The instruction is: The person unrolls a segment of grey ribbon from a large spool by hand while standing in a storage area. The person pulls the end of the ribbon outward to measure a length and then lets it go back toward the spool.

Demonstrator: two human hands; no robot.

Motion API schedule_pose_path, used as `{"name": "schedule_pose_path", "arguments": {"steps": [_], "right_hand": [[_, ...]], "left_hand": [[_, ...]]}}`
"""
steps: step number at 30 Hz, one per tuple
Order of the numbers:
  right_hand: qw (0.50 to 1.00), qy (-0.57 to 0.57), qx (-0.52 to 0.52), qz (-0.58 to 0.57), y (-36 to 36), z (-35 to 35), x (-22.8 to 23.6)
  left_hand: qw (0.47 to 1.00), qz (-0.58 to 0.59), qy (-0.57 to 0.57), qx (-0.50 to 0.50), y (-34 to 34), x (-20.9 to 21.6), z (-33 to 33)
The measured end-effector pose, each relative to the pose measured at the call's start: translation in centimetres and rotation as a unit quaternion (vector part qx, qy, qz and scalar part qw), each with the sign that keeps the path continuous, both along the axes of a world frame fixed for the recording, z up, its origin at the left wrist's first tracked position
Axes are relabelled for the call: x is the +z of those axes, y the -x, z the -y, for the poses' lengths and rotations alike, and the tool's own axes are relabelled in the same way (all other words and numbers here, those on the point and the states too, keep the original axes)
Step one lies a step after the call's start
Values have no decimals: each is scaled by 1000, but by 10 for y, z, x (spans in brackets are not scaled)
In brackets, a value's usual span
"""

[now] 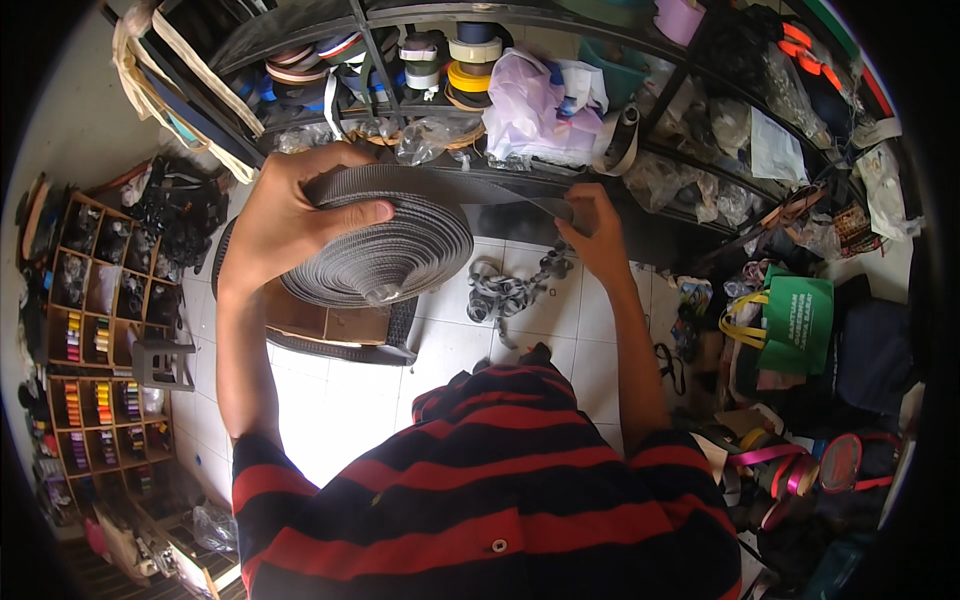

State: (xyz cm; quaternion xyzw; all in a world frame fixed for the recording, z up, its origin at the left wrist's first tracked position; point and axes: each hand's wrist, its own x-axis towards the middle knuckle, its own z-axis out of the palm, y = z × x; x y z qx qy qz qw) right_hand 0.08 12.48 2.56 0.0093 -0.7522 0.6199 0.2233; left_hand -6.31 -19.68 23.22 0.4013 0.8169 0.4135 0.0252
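A big coiled roll of dark grey webbing (400, 240) is held up in front of me, its center sagging out into a cone. My left hand (285, 215) grips it from the left side, thumb lying over the front and the other fingers behind. From the top of the roll a loose strip runs to the right. The strip's far end is pinched by my right hand (597, 235), between thumb and fingers. Below, on the white tiled floor, lies a tangled heap of grey-and-black strap (503, 290).
A dark metal shelf (620, 35) ahead carries ribbon rolls (470, 75) and plastic bags (530, 100). A brown box (330, 322) sits beneath the roll. Left stand a wooden thread rack (100, 340) and a grey stool (163, 365). A green bag (798, 325) and piled goods are on the right.
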Motion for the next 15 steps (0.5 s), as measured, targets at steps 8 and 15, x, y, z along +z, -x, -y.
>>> {"name": "schedule_pose_path", "arguments": {"steps": [8,15], "right_hand": [[971,-203,125,27,-25,11,16],[987,-28,127,94,-34,18,6]], "left_hand": [[997,68,20,9,6,5,3],[1000,24,16,10,6,-4,7]]}}
